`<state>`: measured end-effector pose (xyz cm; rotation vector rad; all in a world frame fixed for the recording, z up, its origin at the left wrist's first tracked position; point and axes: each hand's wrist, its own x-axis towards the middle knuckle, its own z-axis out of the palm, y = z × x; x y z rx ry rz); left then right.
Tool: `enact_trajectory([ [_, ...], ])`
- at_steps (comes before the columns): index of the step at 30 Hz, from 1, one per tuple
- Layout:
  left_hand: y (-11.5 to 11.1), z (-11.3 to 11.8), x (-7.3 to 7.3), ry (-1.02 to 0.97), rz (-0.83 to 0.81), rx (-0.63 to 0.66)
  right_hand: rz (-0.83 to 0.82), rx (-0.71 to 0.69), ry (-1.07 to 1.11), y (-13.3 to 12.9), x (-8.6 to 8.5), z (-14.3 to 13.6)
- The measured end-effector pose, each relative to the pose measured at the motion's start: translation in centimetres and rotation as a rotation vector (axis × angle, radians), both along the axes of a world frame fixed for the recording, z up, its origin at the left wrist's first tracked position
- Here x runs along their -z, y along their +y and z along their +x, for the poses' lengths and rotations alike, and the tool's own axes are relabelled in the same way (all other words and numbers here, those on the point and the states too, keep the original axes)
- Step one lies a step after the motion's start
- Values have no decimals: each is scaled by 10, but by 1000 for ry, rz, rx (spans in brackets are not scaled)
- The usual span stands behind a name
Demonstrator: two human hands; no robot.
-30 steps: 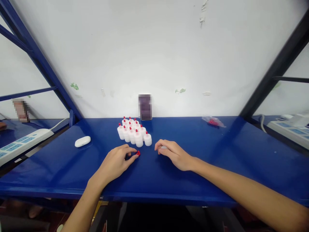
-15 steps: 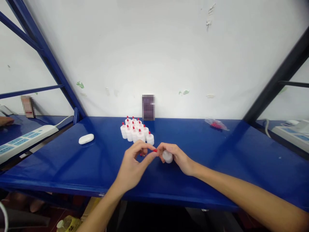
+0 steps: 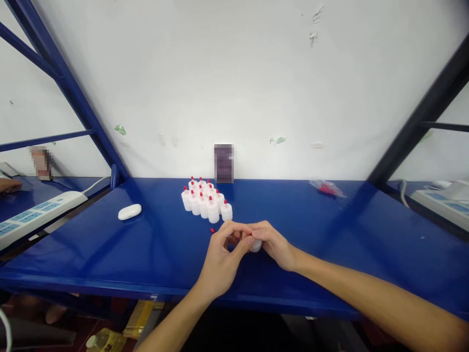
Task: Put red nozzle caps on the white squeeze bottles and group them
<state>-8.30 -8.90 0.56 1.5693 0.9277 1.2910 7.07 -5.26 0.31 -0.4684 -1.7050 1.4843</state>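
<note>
My right hand [image 3: 276, 244] is closed around a small white plastic bottle [image 3: 256, 246], just above the blue table's near middle. Pinched between the thumb and forefinger of my left hand [image 3: 229, 254] is a small red cap [image 3: 251, 234], at the top of that bottle; the fingers cover most of it. Whether the cap is seated I cannot tell. Beyond my hands stands a cluster of several white bottles [image 3: 213, 213] with red caps. One loose red cap [image 3: 212, 230] lies on the table to the left of my left hand.
A clear bag of red caps [image 3: 327, 188] lies at the back right. To the left is a white earbud case [image 3: 129, 211], with a power strip [image 3: 44, 211] farther left. A pixelated dark object [image 3: 223, 164] leans on the wall. Blue posts [image 3: 84, 105] rise at the side.
My left hand has moved right, bringing the red cap from beside the bottle onto its top. The two hands now touch or overlap there. The loose cap on the table is more exposed.
</note>
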Motion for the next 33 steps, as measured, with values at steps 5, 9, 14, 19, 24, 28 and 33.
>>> enact_trajectory([
  [5,-2,-2,-1,141,73,-56,-34,28,-43,-1,-3,1],
  [9,-2,-2,-1,271,141,-97,-69,38,-54,-4,-4,3],
  [14,-6,2,0,322,219,-71,-5,52,-135,-10,-6,6],
  [19,5,-10,-17,356,336,-147,38,130,-116,-1,-6,6],
  [24,54,-37,-51,517,562,-487,102,324,-214,17,-2,10],
  [28,82,-47,-50,761,643,-536,149,375,-309,20,1,10],
  [33,88,-49,-31,871,642,-539,172,373,-324,18,1,7],
])
